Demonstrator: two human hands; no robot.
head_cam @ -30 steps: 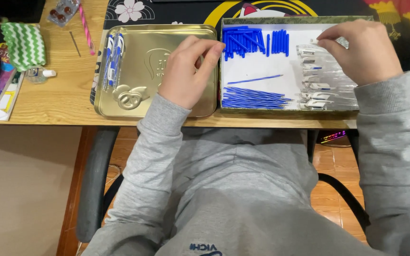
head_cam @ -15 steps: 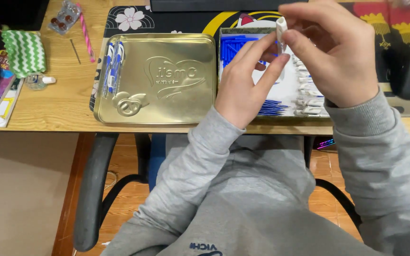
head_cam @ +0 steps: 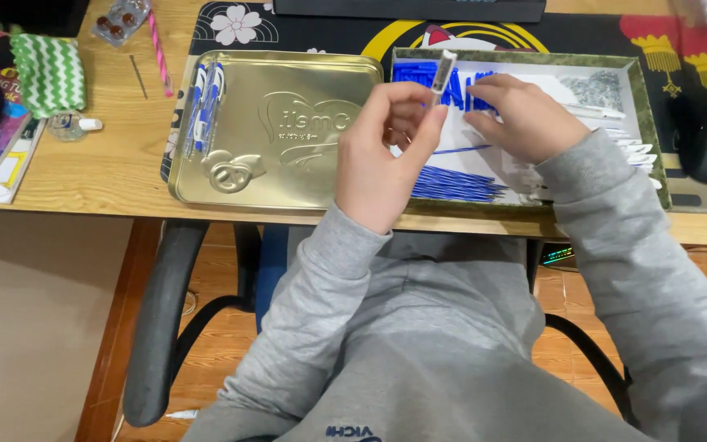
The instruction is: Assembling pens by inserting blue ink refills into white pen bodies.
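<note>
The left hand (head_cam: 386,155) is closed on a clear pen barrel (head_cam: 443,72), pinched between thumb and fingers and held upright above the near edge of the shallow tray (head_cam: 646,123). The right hand (head_cam: 525,119) reaches down into that tray with its fingers curled over the white lining, next to the row of blue refills (head_cam: 439,78) at the far side; whether it already grips one I cannot tell, since the fingertips are hidden under the hand. More blue refills (head_cam: 452,182) lie in a loose bundle at the tray's near edge, and clear pen parts (head_cam: 628,147) are stacked towards its right. Beside the tray, a gold tin lid (head_cam: 276,131) on the tabletop (head_cam: 83,176) carries a few finished blue-and-white pens (head_cam: 204,102) along its left rim. This looks like the assembly step of a pen: barrel in hand, refill being fetched. The next move would call for lining a thin refill up with the barrel's open end.
</note>
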